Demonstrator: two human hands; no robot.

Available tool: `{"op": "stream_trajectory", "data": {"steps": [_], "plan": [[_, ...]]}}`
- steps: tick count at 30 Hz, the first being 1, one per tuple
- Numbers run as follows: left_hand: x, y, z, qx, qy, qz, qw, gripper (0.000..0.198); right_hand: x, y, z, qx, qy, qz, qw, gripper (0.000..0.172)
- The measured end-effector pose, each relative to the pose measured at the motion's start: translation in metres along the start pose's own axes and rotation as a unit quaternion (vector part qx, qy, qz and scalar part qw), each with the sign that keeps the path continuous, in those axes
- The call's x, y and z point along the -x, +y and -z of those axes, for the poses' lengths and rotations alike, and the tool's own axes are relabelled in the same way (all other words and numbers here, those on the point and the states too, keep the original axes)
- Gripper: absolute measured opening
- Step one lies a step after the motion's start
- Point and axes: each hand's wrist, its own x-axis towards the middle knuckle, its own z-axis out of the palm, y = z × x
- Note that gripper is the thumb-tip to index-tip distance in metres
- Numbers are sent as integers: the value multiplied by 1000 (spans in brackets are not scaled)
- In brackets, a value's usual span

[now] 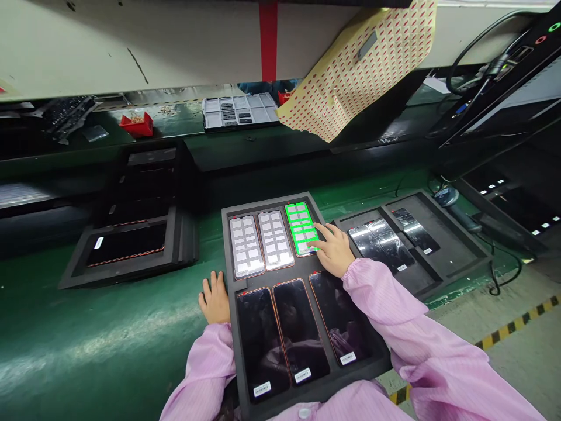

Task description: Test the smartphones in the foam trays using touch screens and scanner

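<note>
In front of me a dark foam tray [302, 271] bears two rows of smartphones. Two phones in the far row, the left phone [246, 245] and the middle phone [275, 240], show pale grids on lit screens. Beside them the right phone [301, 229] has a grid with a bright green background. Over that phone's right edge lies my right hand [333, 248], fingers apart, fingertips at its screen. The near row holds phones with dark screens, one of them a black phone [263, 345] with a white label. My left hand [215, 301] rests flat with spread fingers against the tray's left side.
Stacked foam trays [175, 257] stand at the left. To the right are another foam tray [460, 234] with several phones and a handheld scanner [456, 207]. Behind are a red bin [137, 124], a compartment tray [239, 111] and a hanging dotted sheet [359, 64].
</note>
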Motion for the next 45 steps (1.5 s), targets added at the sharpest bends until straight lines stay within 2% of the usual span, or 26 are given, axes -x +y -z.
{"op": "stream_trajectory", "data": {"steps": [16, 23, 36, 45], "plan": [[2, -5, -5, -13, -1, -9, 1000, 49, -82, 0, 1, -4, -22, -52, 998, 42], [3, -7, -3, -20, -8, -26, 999, 49, -107, 1, 1, -19, -30, -80, 996, 43], [5, -4, -4, -40, 9, -22, 999, 49, -119, -21, -6, -12, -48, -56, 997, 42], [3, -5, -7, -41, 5, -18, 999, 50, -99, -19, -5, 24, -40, -16, 999, 44]]}}
